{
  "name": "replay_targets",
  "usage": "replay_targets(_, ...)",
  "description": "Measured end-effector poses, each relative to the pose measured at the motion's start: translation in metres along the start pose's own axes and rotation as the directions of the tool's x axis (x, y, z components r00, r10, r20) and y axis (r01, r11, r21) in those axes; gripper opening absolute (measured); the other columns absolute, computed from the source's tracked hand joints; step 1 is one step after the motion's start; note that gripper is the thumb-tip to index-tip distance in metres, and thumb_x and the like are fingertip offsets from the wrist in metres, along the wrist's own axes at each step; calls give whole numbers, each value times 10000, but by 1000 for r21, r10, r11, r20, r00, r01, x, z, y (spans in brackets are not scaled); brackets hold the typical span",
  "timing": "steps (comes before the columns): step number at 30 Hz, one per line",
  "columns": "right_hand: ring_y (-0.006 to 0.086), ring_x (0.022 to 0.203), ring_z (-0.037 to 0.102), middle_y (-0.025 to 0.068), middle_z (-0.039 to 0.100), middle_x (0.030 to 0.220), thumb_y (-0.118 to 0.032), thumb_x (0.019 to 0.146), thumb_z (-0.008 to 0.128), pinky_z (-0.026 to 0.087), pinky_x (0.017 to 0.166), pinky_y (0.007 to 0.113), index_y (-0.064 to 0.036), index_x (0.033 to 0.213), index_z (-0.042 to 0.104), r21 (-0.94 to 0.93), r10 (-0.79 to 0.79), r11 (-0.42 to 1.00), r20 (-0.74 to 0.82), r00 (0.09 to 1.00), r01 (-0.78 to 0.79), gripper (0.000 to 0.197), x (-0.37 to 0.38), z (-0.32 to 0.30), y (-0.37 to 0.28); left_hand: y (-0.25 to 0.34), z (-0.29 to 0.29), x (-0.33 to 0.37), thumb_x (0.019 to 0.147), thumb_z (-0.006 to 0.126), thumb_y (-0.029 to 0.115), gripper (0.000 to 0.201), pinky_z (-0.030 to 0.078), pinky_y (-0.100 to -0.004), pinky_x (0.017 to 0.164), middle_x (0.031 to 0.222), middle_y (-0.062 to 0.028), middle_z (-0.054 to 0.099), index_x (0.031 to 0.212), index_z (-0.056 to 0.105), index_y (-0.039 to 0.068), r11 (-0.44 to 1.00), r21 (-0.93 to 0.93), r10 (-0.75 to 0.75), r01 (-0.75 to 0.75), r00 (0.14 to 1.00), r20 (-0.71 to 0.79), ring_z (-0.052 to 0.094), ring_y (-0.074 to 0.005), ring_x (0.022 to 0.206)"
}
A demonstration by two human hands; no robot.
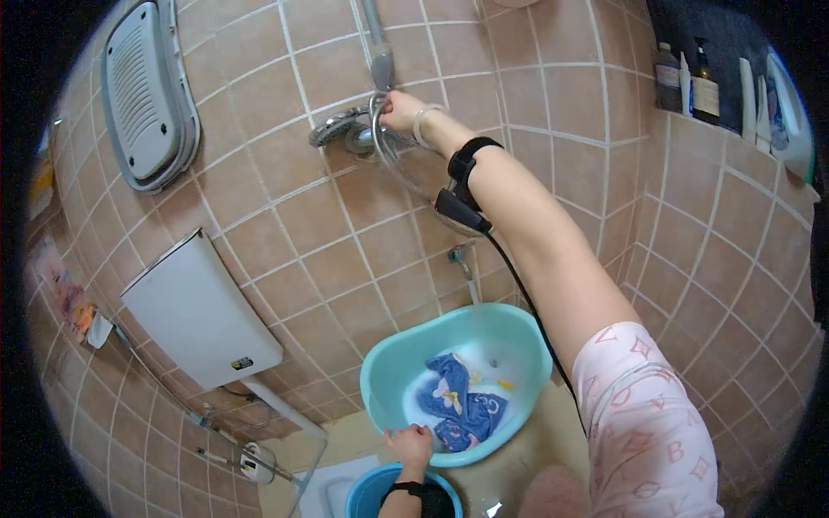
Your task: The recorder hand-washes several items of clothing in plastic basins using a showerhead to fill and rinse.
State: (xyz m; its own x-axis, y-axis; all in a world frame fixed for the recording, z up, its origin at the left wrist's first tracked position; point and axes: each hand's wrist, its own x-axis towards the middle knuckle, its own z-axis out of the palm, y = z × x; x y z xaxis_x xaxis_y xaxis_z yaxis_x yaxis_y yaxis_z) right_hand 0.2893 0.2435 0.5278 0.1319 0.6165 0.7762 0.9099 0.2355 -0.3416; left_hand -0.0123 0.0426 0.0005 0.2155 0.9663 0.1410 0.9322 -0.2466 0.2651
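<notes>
While the left hand (411,445) rests closed on the near rim of the turquoise plastic basin (376,369), fingers curled over the edge, the step in hand appears to be water control during a hand wash. Directly below that hand sits the rim of a smaller blue plastic bucket (367,496), partly cut off by the frame edge.

Just beyond the left hand, inside the basin, lies a blue printed cloth (462,401), wet, crumpled and folded on itself, lying in shallow white suds. The basin is smooth, rounded and oval, standing on a pale floor.

Far above, the right arm extends fully upward, with a pink patterned sleeve at the shoulder and a black strap with a cable on the forearm. The right hand (401,110) is closed around the chrome shower valve fitting (352,131), at the point where the ribbed metal hose (406,168) loops down. Whether the fingers grip a knob or the hose coupling cannot be told.

The next move likely calls for a controlled turn at the fitting, with the left hand steadying the basin.

Beside the left hand, to its left, a white rectangular cistern (199,311) is fixed to the glossy tan wall tiles (276,233). Right of the raised hand, bottles (691,82) stand on a tiled ledge.
</notes>
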Motion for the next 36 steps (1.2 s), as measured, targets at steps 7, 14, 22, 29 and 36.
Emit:
replay_targets(7, 300, 828, 608, 168, 632, 884, -160, 663, 638, 477, 766, 353, -78, 813, 686, -40, -6, 999, -70, 997, 3, 177, -19, 10, 6, -3, 4, -2, 762, 489, 307, 283, 207, -469, 1017, 711, -90, 645, 729, 681, 100, 999, -33, 13, -15, 998, -68, 594, -266, 789)
replay_targets(14, 274, 796, 624, 153, 647, 868, -209, 681, 662, 486, 741, 326, -61, 894, 669, 226, 125, 971, -205, 971, -77, 260, -25, 9, 27, -2, 1, -4, 752, 516, 264, 248, 223, -482, 1008, 698, -120, 637, 710, 670, 74, 998, -52, 23, -30, 991, -135, 590, -285, 772)
replay_targets(22, 184, 744, 599, 82, 646, 911, -199, 722, 632, 477, 674, 292, -50, 996, 625, 544, 372, 783, -20, 928, -302, 312, -115, -49, 21, -3, 4, -7, 757, 522, 262, 238, 206, -464, 1023, 692, -114, 638, 697, 671, 86, 1000, -13, 27, -28, 997, -79, 593, -287, 784)
replay_targets(29, 111, 1042, 468, 26, 520, 1140, -298, 832, 603, 419, 841, 273, -91, 1201, 496, 248, 334, 696, 718, 610, -674, 436, -424, -154, 58, -23, 40, 12, 758, 548, 309, 240, 305, -461, 971, 697, -108, 645, 705, 675, 112, 982, 161, 131, -102, 975, -181, 608, -279, 777)
replay_targets(36, 155, 909, 542, 33, 522, 1070, -287, 821, 602, 497, 662, 280, -91, 1160, 496, 90, 856, -177, 505, -109, -980, 406, -805, -243, 169, -12, 20, 8, 819, 480, 375, 344, 235, -465, 999, 757, -108, 650, 787, 669, 90, 990, 76, 122, -120, 992, -31, 608, -292, 751)
